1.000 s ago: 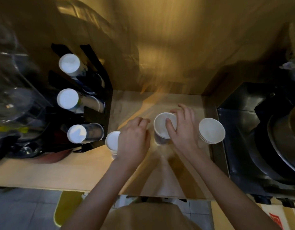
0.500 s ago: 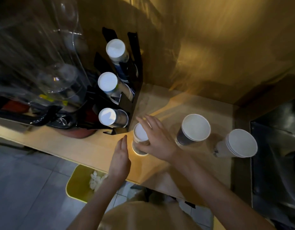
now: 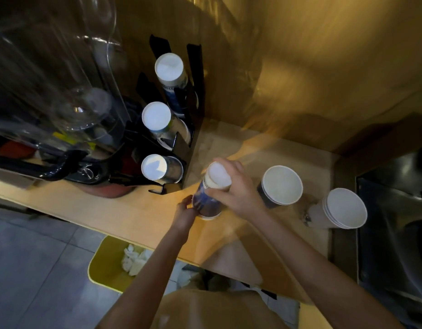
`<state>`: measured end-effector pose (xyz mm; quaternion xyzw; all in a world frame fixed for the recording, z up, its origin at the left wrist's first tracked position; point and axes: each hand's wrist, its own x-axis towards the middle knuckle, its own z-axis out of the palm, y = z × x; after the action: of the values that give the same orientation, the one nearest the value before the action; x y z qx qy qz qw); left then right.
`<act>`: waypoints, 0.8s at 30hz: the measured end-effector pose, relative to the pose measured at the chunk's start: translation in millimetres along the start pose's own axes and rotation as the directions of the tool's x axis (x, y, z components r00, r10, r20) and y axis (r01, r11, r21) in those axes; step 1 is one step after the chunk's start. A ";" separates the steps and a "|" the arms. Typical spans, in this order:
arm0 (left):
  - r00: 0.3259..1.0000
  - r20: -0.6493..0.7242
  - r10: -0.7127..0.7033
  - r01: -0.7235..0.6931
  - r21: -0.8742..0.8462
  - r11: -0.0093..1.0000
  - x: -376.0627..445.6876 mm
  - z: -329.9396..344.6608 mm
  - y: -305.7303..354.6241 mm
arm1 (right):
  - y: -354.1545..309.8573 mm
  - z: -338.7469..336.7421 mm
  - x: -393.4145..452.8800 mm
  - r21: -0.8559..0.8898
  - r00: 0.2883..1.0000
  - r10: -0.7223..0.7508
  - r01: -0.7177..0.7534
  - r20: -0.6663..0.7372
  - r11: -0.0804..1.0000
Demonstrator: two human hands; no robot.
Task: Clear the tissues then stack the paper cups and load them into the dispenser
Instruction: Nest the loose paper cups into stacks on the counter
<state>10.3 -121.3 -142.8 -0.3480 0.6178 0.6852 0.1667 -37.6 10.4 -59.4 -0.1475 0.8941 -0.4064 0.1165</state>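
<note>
Centre frame, on the wooden counter (image 3: pixel 138 214): right hand (image 3: pixel 236 188) wrapped around the top of an inverted cup stack (image 3: pixel 211 193), left hand (image 3: pixel 185 213) pinching its lower edge. Black dispenser (image 3: pixel 195 91) at upper left, three slots each showing a white cup base. Upright dark cup (image 3: pixel 280 186) and white cup stack (image 3: pixel 340 210) sit right of the hands. Tissues (image 3: pixel 134 260) lie in the yellow bin (image 3: pixel 103 269), lower left.

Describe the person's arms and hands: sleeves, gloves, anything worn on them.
Both arms are bare from the lower frame edge to the hands, with no sleeves in view. The left hand and right hand wear no gloves. No watch, ring or bracelet shows. A tan garment covers the torch below.
</note>
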 end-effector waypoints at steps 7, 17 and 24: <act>0.889 0.012 0.457 -0.456 -0.063 0.888 -55.0 20.1 78.5 | -3.4 -99.1 3.6 0.666 0.885 0.376 -0.107 -0.273 0.738; 0.490 0.242 0.838 -0.872 0.153 0.465 -84.9 55.0 164.2 | 5.3 -122.3 -0.2 0.990 0.846 0.522 -0.045 0.109 -0.134; 0.467 0.160 0.870 -0.870 -0.092 0.484 -81.2 95.3 183.4 | 0.0 -108.7 10.2 0.971 0.885 0.410 -0.160 0.220 -0.176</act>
<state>-79.2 -46.4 46.1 0.0796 0.6913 0.7029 -0.1475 -82.7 82.0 9.5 0.2265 0.3139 -0.9007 0.1971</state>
